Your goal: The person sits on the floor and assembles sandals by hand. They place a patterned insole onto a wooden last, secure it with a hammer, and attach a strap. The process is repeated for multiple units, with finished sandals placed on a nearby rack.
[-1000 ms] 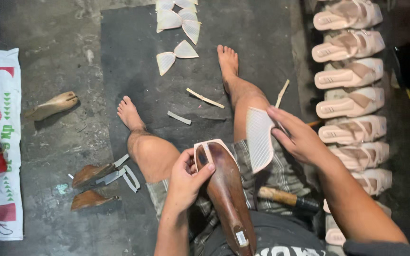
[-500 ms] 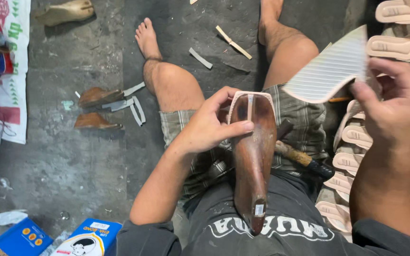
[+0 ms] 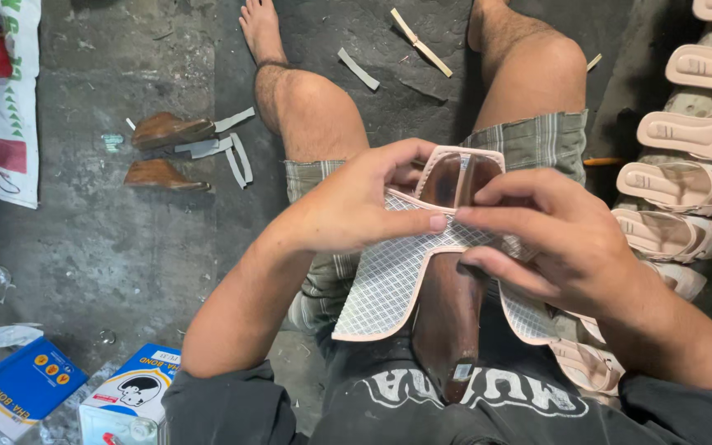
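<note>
- The wide strap piece point(image 3: 389, 284), with its pale grid lining facing up and pink edging, is lying draped across the brown wooden shoe last point(image 3: 448, 317) on the person's lap, squarely between the two hands.
- Its long axis is running crosswise, left wing hanging down over the left thigh, right wing point(image 3: 525, 313) dropping off the far side of the last; the last itself is running lengthwise, from the shirt hem out towards the knees.
- A narrower pink strap loop point(image 3: 459, 169) is sitting over the far end of the last, just beyond the grid piece.
- The left hand point(image 3: 356, 206) is coming in from the left, closed in a pinch, thumb and fingers pressing the upper edge of the grid piece where it crosses the last.
- The right hand point(image 3: 550, 239) is meeting it from the right, also gripping: fingertips on the same upper edge, thumb tucked under against the side of the last.
- Fingertips of both hands are almost touching at the centre line, so neither is nearer; the piece lies directly under both.
- Further out, finished pale sandals point(image 3: 686, 181) are lined up on the person's right, well apart from the hands.
- On the left floor, two more brown lasts point(image 3: 166, 148) are lying beside grey strips point(image 3: 228, 148).
- Near the left elbow, glue boxes point(image 3: 125, 395) are sitting on the concrete floor point(image 3: 109, 264).
</note>
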